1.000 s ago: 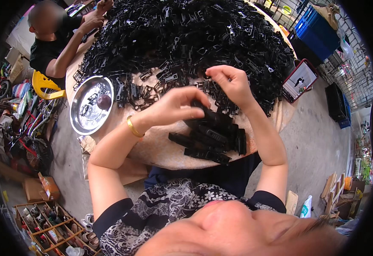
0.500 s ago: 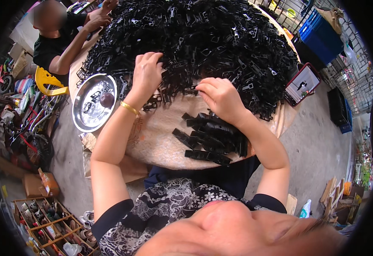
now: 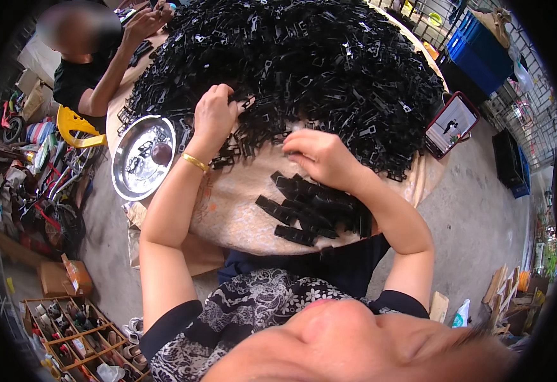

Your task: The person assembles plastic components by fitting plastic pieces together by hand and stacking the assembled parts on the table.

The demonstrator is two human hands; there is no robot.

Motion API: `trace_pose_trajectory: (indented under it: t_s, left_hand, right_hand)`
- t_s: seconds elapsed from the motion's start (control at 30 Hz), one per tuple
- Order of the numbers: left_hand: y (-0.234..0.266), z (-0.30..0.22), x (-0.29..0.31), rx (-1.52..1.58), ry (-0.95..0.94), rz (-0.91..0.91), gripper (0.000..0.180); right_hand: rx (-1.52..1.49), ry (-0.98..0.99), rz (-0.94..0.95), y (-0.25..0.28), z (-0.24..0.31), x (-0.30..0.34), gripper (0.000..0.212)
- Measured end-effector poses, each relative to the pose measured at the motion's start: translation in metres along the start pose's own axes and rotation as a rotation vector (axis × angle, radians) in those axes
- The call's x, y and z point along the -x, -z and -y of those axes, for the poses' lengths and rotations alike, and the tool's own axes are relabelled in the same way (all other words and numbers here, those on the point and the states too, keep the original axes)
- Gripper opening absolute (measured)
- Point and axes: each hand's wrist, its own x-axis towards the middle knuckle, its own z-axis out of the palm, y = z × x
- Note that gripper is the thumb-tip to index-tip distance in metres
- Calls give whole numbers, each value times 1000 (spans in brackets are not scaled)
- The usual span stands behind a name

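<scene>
A big heap of small black plastic clip-like parts (image 3: 329, 57) covers most of the round table. At its near left edge is my left hand (image 3: 213, 116), fingers bent in and pinched; whatever lies between the fingertips is too small to make out. My right hand (image 3: 321, 156) is at the near edge of the heap, thumb and fingers drawn together, with their tips partly hidden. Under and beside my right forearm lie several black assembled strips (image 3: 304, 207) in a loose pile by the table's near edge.
A shiny metal bowl (image 3: 123, 184) with a few black parts and a dark round object (image 3: 161, 153) stands left. A phone (image 3: 451, 125) leans at the right rim. Across the table's left side sits another person (image 3: 78, 79), hands raised. A yellow chair (image 3: 74, 130) is beside them.
My right hand has shifted slightly left and toward me. My left hand has moved a little right and nearer. The other person's hands and arm have moved.
</scene>
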Motion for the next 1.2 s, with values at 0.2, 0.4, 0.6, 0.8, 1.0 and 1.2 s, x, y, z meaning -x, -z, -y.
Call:
trace_pose_trajectory:
  t_s: [0.2, 0.4, 0.6, 0.8, 1.0, 1.2]
  left_hand:
    - [12, -25, 1, 417, -27, -180, 28]
    - [14, -41, 12, 1226, 413, 264, 29]
    - [3, -35, 19, 1593, 634, 533, 32]
    - [13, -68, 34, 1509, 504, 495, 34]
    - [17, -70, 37, 1514, 348, 506, 35]
    - [16, -70, 36, 1439, 287, 485, 41]
  right_hand:
    - [-207, -356, -135, 12, 4, -6, 20]
    - [-329, -589, -123, 15, 5, -4, 20]
    - [-452, -572, -283, 12, -8, -6, 15]
    - [-376, -616, -422, 4, -1, -7, 14]
    - [-257, -601, -373, 7, 3, -7, 14]
    - [-250, -614, -338, 9, 1, -7, 13]
